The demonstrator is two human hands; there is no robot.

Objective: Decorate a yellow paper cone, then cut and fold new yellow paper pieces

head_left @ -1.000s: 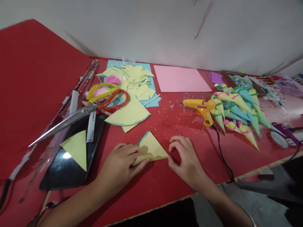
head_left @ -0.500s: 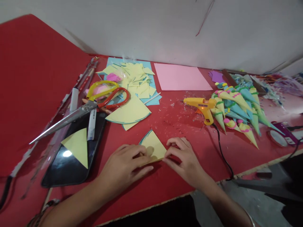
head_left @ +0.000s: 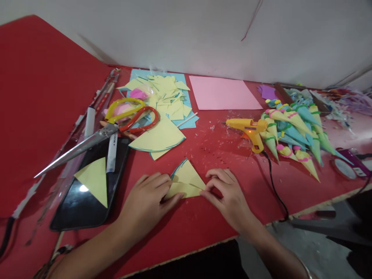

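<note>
A yellow paper piece (head_left: 190, 176) with a blue-green line along its curved edge lies on the red table near the front, its lower edge folded over. My left hand (head_left: 154, 193) grips its left end between thumb and fingers. At the paper's right corner, my right hand (head_left: 222, 190) pinches the tip with thumb and index finger. Larger yellow paper sectors (head_left: 159, 137) rest just behind. An orange glue gun (head_left: 250, 131) with a lit indicator stands to the right, beside a heap of yellow, blue and green paper cones (head_left: 293, 124).
Large scissors (head_left: 107, 131) and a marker lie over a black phone-like slab (head_left: 84, 205) at the left. Yellow scraps (head_left: 165, 93) cover blue sheets behind. A pink sheet (head_left: 223, 93) lies by the wall. The glue gun's black cord (head_left: 273, 186) runs over the front edge.
The paper's lower edge has been folded up, and a flap now shows between my hands. My left hand has shifted slightly left along it. My right hand has hardly moved.
</note>
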